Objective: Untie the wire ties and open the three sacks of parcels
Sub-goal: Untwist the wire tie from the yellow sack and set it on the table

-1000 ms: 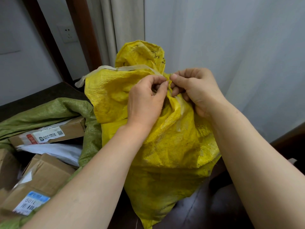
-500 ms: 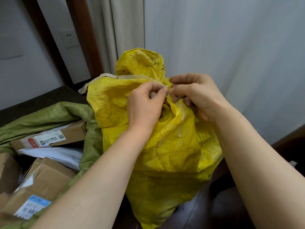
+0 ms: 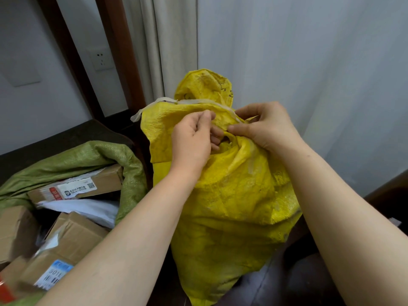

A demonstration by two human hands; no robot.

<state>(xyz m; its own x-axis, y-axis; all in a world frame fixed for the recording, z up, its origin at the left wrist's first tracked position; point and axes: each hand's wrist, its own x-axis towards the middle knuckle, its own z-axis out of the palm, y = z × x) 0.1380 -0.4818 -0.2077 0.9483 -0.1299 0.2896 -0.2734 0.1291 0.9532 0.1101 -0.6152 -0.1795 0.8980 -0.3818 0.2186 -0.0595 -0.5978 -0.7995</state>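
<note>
Pinching the gathered neck of the yellow sack [image 3: 231,195] in the left grip [image 3: 192,140], steadying it upright beside the opened green sack [image 3: 88,157]. Nipping the pale tie [image 3: 198,101] in the right grip [image 3: 267,127], probably for loosening.

Bare left forearm [image 3: 132,239], bare right forearm [image 3: 344,208] with a small dark mole [image 3: 308,155], bare left hand [image 3: 192,140], bare right hand [image 3: 269,127]

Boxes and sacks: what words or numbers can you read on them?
"501L", roughly, on the blue-and-white label of the nearest box.
White label on the long box: too small to read.
Black handwriting on the yellow sack: illegible.
</note>
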